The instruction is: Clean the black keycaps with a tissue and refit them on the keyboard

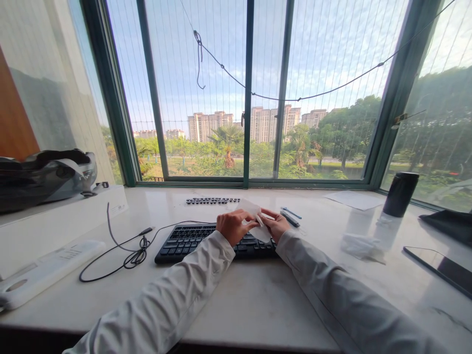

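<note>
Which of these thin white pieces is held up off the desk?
The thin piece pinched by the left hand and the right hand over the black keyboard; the flat sheet and the crumpled piece lie on the desk, farther right.

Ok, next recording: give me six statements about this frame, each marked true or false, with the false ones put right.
1. The left hand and right hand both hold a thin white sheet over the keyboard. True.
2. The black cylinder stands left of the keyboard. False: it stands to the right.
3. Small dark pieces lie in rows beyond the keyboard. True.
4. The looped cable lies right of the keyboard. False: it lies to the left.
5. Both sleeves are black. False: they are grey.
6. A dark flat device lies near the right edge. True.
</note>
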{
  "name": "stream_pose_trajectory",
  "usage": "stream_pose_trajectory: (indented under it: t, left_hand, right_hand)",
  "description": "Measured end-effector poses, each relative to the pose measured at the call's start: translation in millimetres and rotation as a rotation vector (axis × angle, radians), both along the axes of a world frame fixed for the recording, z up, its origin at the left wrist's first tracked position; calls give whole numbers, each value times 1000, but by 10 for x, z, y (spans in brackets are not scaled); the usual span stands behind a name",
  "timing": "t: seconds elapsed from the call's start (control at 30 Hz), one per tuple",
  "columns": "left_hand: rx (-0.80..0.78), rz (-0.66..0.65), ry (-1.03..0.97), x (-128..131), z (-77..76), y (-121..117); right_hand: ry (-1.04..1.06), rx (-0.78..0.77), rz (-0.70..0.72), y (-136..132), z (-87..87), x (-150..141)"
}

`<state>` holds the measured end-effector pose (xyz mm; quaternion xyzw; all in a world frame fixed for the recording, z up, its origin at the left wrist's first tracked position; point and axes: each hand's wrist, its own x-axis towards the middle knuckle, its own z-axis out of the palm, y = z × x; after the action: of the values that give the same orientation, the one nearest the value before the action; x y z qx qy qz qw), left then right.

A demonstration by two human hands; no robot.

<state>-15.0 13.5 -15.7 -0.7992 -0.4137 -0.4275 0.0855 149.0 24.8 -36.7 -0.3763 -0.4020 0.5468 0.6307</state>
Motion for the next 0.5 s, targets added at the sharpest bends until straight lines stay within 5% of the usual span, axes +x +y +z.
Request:
stream_pose_trajectory:
  t: [0.17,0.5]
  left_hand:
    - [-5,-32,34,8,-20,20]
    - [-36,-137,-8,5,-13,33]
  right_hand:
    - [24,37,130,-49,12,-8]
    - [-62,-12,0,-27,52,59]
